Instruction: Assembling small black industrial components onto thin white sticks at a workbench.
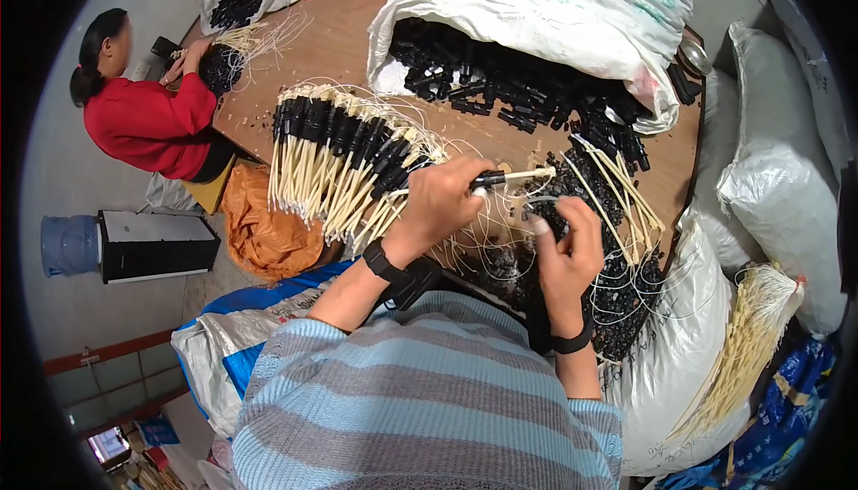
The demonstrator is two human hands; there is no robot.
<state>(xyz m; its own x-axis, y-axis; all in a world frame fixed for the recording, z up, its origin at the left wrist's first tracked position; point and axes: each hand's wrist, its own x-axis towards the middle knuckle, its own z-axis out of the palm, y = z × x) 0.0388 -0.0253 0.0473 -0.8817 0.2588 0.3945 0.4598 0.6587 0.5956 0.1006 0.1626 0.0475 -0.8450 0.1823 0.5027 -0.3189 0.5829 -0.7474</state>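
- Left grip [438, 202], mine: pinching one black sleeve [488, 179], held above the desk [326, 39]; a cream cord [529, 174] juts from its right end.
- Right grip [572, 258], mine: fingers curled, thumb near forefinger, beside a thin pale strand [542, 200]; whether it is pinched, I cannot tell.
- Sleeved cords [344, 137]: one row, on the desk, left of my left grip.
- Loose cream cords [626, 195]: several, beyond my right grip, over small black pieces [617, 320].
- White sack [572, 21]: one, open-mouthed, black parts [487, 88] spilling out.
- Co-worker [147, 124]: one, red top, far left.
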